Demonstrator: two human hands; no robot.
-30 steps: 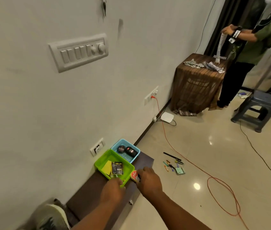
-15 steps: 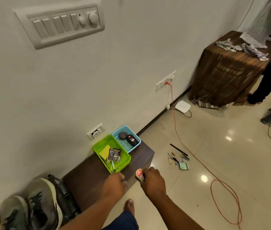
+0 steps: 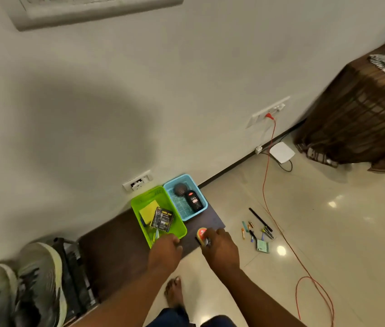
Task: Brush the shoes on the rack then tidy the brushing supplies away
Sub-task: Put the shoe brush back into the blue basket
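A pair of grey-green sneakers (image 3: pixel 38 279) stands at the lower left on the dark brown rack (image 3: pixel 116 246). On the rack's right end sit a green tray (image 3: pixel 139 204) with a yellow cloth (image 3: pixel 149 210) and a black packet (image 3: pixel 162 219), and a blue tray (image 3: pixel 182 179) with a black bottle (image 3: pixel 194 200) and a dark round object (image 3: pixel 180 188). My right hand (image 3: pixel 219 249) grips a small red-topped tin (image 3: pixel 202 233) over the rack's front right corner. My left hand (image 3: pixel 165 250) is at the green tray's near corner, its fingers hidden.
Pens, markers and a small green pad (image 3: pixel 263 245) lie scattered on the glossy floor right of the rack. A red cable (image 3: pixel 267 166) runs from a wall socket across the floor. A cloth-draped table (image 3: pixel 356 119) stands at the far right. My bare foot (image 3: pixel 173 293) is by the rack.
The view has tilted down and left, bringing the sneakers into sight. My right hand still holds the tin. Both hands have drawn slightly back from the green tray toward the rack's front edge.
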